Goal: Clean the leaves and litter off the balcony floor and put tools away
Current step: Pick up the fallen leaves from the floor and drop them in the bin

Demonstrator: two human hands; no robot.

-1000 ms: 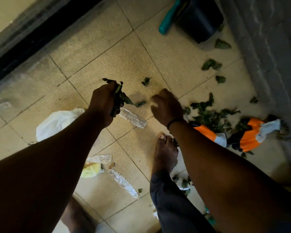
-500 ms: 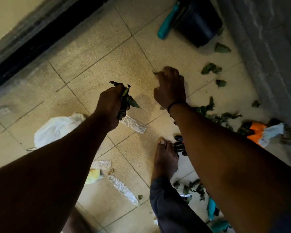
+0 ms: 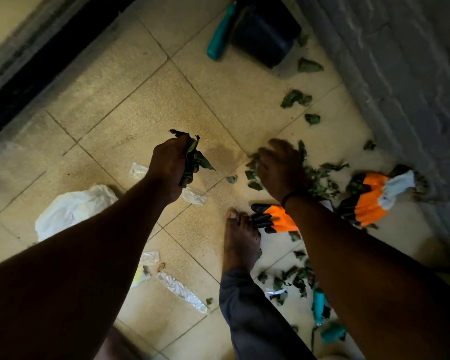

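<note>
Green leaves [image 3: 320, 175] litter the floor [image 3: 130, 105] at centre right, where the right hand [image 3: 279, 167], fingers blurred beyond telling, gathers more for the left hand [image 3: 170, 166], clamped on a bunch [image 3: 194, 158].

I look down at a floor [image 3: 130, 94] of pale beige square tiles with thin dark joints. Left of the floor runs a dark door track [image 3: 44, 66]. Right of the floor stands a rough grey wall [image 3: 400, 74]. The light is dim and yellowish.
</note>
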